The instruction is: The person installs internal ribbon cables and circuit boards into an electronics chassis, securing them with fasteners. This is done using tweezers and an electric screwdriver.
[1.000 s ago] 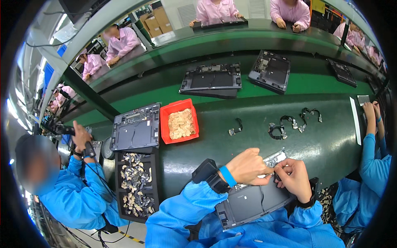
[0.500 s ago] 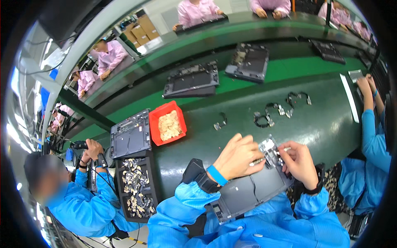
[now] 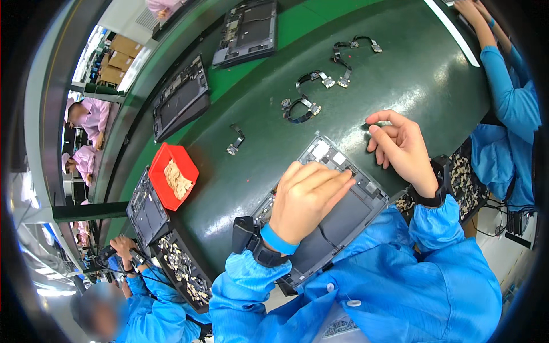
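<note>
A dark grey laptop base [image 3: 357, 208], its inner parts exposed, rests tilted at the bench's near edge against my body. My left hand [image 3: 303, 201] reaches over it with fingers pressed together at the parts along its far side; whatever they grip is hidden. Off the base's right corner, my right hand [image 3: 403, 150] is raised above the bench, thumb and forefinger curled close together. Anything between those fingertips is too small to name. Beyond the base lie several short black cables with small connector boards [image 3: 306, 110], and a single one [image 3: 235, 140] sits farther left.
A red bin [image 3: 191, 163] of pale small pieces stands at left, beside another laptop base [image 3: 146, 208] and a black tray of scraps [image 3: 186, 268]. Two more bases [image 3: 249, 31] lie at the far side. Co-workers in blue sit left and right [image 3: 509, 86].
My right hand has come away from the laptop base, up and to the right. The left hand stays over the base. The whole view has turned, shifting the bench things leftward.
</note>
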Motion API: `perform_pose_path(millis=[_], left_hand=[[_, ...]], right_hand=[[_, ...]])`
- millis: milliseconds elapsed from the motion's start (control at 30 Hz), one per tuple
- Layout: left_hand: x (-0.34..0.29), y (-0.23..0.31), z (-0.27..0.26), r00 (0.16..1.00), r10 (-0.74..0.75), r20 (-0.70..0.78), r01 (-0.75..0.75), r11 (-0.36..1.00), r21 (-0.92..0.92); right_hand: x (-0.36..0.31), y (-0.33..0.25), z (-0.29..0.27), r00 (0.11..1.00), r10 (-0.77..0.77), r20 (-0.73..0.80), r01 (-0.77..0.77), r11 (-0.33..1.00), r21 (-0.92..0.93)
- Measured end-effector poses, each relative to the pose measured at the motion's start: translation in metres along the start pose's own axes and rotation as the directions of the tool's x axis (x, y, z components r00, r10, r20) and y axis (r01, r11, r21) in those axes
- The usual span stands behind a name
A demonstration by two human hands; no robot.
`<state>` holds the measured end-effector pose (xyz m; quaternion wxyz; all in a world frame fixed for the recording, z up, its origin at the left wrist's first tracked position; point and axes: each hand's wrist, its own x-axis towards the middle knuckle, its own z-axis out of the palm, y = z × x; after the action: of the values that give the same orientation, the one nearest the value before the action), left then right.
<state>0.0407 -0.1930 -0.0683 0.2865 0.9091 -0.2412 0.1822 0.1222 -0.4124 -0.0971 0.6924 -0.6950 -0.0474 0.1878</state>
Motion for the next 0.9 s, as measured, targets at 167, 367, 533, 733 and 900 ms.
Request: perform_pose_path(millis=[167,367,533,733,900], left_hand=[[0.000,0.003,-0.001,0.996,-0.074,0.050,0.072,0.996,0.043],[-0.001,0.004,0.005,0.989,-0.131,0.067,0.134,0.991,-0.029],[0.005,0.001,0.005,0.987,-0.145,0.075,0.150,0.987,-0.065],[0.006,0.006,0.006,0.989,-0.132,0.061,0.137,0.987,-0.087],[-0.002,0.011,0.005,0.985,-0.172,-0.019,0.171,0.985,-0.036]], right_hand=[[0.000,0.003,0.006,1.000,-0.001,0.002,0.001,1.000,0.001],[0.004,0.001,0.005,1.000,-0.002,0.012,0.003,1.000,-0.015],[0.008,0.004,0.002,1.000,-0.012,0.016,0.012,1.000,0.012],[-0.001,0.001,0.001,0.999,-0.037,-0.016,0.036,0.998,-0.051],[0.000,0.014,0.009,0.995,-0.076,0.060,0.077,0.997,-0.017]])
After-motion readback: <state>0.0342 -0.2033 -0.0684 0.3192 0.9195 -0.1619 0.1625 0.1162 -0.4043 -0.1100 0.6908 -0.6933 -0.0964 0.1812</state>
